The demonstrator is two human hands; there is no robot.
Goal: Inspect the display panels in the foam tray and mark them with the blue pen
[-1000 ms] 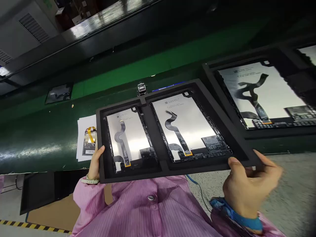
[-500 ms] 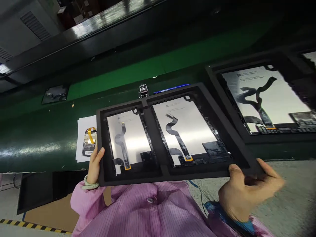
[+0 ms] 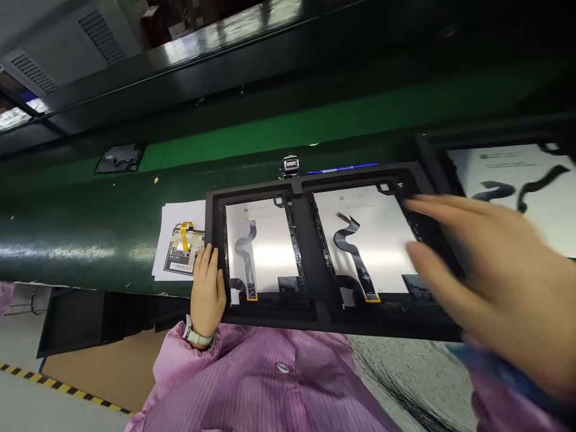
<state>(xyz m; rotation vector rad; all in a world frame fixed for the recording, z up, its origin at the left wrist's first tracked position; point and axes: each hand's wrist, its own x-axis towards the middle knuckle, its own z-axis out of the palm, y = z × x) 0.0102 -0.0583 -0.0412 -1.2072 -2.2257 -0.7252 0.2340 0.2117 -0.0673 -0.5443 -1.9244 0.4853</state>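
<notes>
A black foam tray (image 3: 317, 264) lies in front of me on the green bench, holding two silver panels. The left panel (image 3: 270, 246) and the right panel (image 3: 373, 234) each carry a dark wavy ribbon cable with an orange end. My left hand (image 3: 208, 293) rests against the tray's left edge, fingers extended and nearly together. Over the right part of the tray, my right hand (image 3: 490, 270) is raised with thumb and fingers apart, blurred by motion and holding nothing; it covers part of the tray's right side.
Another black tray (image 3: 432, 141) with a silver panel stands at the right. Behind are a blue pen (image 3: 344, 168) and a metal-framed object (image 3: 290, 165). White papers (image 3: 168, 222) with a battery-like part (image 3: 180, 259) lie left; a dark device (image 3: 119, 158) sits farther back.
The tray was held in both hands and now lies lower and flatter. My right hand has let go of its right corner and moved up over it. The view has shifted.
</notes>
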